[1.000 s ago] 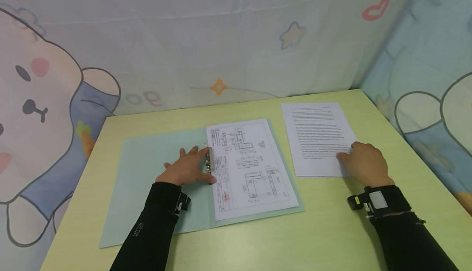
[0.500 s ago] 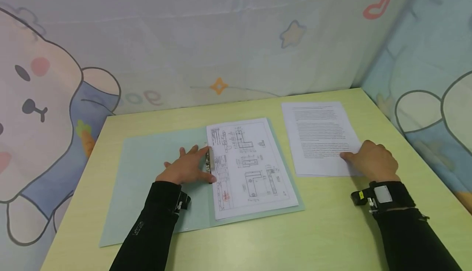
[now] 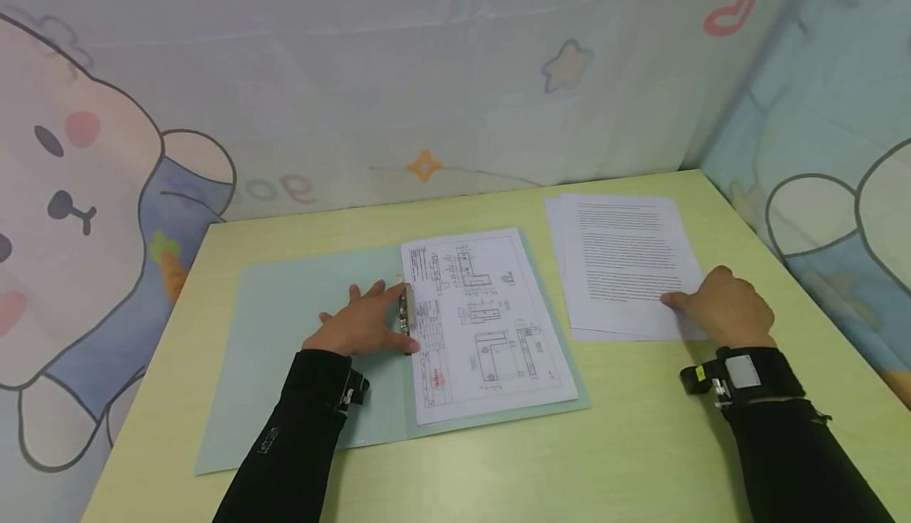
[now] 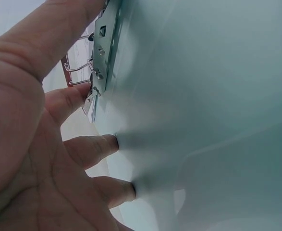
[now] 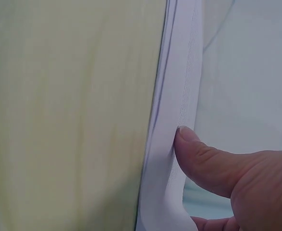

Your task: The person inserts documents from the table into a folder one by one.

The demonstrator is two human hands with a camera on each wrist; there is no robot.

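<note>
Since a second ago the right hand (image 3: 722, 305) has slid outward toward the right edge of the stack of text pages (image 3: 626, 262), and the top sheets have gone with it — they now sit fanned a little off the ones beneath, whose left edges peek out. The left hand (image 3: 366, 321) has not shifted at all.

That left hand lies flat with fingers spread on the inner left flap of the open green folder (image 3: 285, 333), fingertips touching the metal spring clip (image 3: 403, 311) along the spine; the left wrist view shows the thumb (image 4: 64, 33) laid along the clip's plate and a finger against its wire lever. It looks as though it is there to pin the folder still and keep the clip at hand. On the right flap lies a sheet of technical drawings (image 3: 484, 317), its left margin tucked up by the clip.

The right hand rests on the near right corner of the text pages, fingers curled, and the right wrist view shows the thumb (image 5: 203, 159) pressed into the pages' edge, lifting and bowing the top few — a pinch to peel them off, I'd judge.

Stack and folder lie near but apart, with a strip of bare yellow-green worktop (image 3: 541, 468) between them. The pages' right edge is close to the worktop's right side and the cartoon-print curtain (image 3: 818, 111); the front has plenty of free room.
</note>
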